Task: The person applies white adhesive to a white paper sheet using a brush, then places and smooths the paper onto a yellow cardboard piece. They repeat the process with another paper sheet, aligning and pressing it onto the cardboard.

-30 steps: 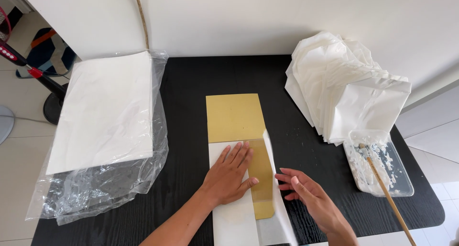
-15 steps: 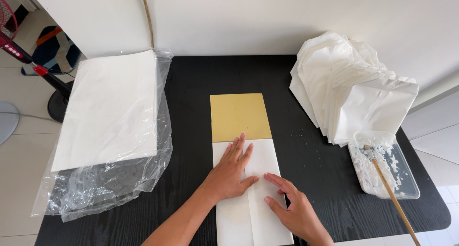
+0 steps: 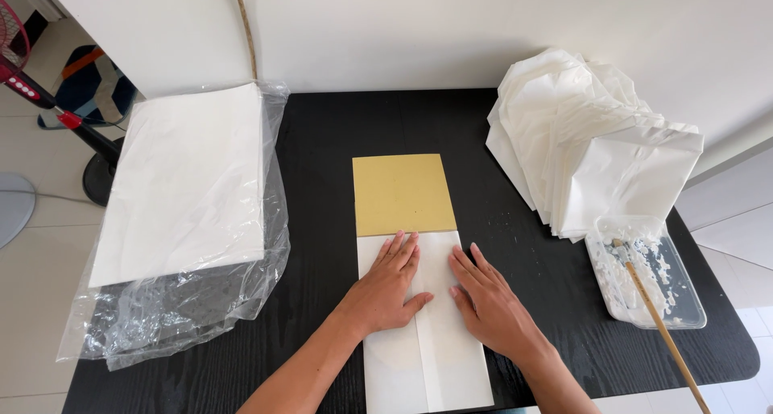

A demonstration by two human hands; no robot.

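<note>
Both flaps now lie folded over the gold sheet point(image 3: 404, 195); a second ago the right one stood up; our left hand point(image 3: 389, 289) and right hand point(image 3: 489, 305) press flat, fingers spread, holding nothing, so the white paper point(image 3: 439, 358) meets along its centre seam.

A single head-worn camera is looking steeply down and forward over the black tabletop point(image 3: 322, 140), facing the white wall point(image 3: 451, 27) behind it. It is sitting close, taking in nearly the whole tabletop, with floor point(image 3: 32, 245) showing at the left.
</note>
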